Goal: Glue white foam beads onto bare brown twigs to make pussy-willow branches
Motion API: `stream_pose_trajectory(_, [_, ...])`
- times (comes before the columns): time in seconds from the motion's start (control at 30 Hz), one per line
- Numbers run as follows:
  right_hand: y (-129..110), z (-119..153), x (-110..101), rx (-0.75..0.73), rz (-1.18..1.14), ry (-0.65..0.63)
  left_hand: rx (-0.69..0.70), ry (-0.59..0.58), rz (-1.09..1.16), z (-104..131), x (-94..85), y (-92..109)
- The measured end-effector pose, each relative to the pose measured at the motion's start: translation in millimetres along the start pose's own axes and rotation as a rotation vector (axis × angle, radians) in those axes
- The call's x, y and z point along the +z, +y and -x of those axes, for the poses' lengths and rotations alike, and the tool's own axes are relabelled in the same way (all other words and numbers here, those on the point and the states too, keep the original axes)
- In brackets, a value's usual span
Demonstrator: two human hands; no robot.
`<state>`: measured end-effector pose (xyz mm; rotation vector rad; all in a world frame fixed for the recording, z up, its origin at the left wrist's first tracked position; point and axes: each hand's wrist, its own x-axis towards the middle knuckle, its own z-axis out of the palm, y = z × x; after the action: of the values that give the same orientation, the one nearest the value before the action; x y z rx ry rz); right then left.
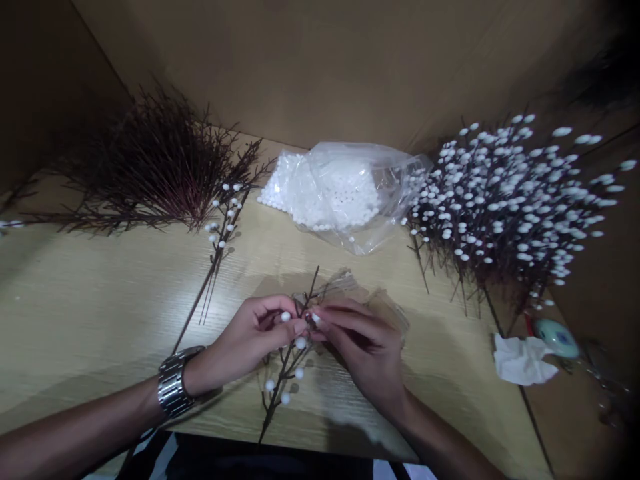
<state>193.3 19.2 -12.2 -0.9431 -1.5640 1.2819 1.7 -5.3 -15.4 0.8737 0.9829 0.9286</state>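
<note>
Between my two hands is a dark artificial twig (283, 373) with several white berry beads on its side shoots. My left hand (267, 330), wearing a metal watch on the wrist, pinches the twig near its upper part. In the fingertips of my right hand (367, 347) sits a small white bead (316, 319), held close against a shoot of the twig. The tip of the twig sticks up past my fingers, and its stem slants down toward the table's front edge. My fingers partly hide where bead and shoot meet.
Bare dark twigs (165, 160) are heaped at the back left, with beaded twigs (225, 227) beside them. A clear plastic bag (345, 193) of white beads lies at the back middle. A big beaded pile (515, 193), crumpled tissue (525, 360) and a pale green object (556, 338) are at right.
</note>
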Motion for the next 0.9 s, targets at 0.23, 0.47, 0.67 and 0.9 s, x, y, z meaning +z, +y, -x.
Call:
stream_pose_trajectory(0.23, [-7, -10, -18, 0.046, 0.05, -0.065, -0.013, 0.003, -0.042, 0, 1.5, 5])
stream_pose_trajectory(0.47, [-25, -127, -70, -0.168, 0.749, 0.015, -0.011, 0.008, -0.093, 0, 0.0, 7])
stream_pose_trajectory(0.67, [8, -214, -57, -0.166, 0.961, -0.112, 0.003, 0.02, -0.076, -1, 1.6, 7])
stream_pose_trajectory(0.9, [24, -219, -50, -0.198, 0.879, -0.067, 0.008, 0.019, -0.037, 1, 0.0, 6])
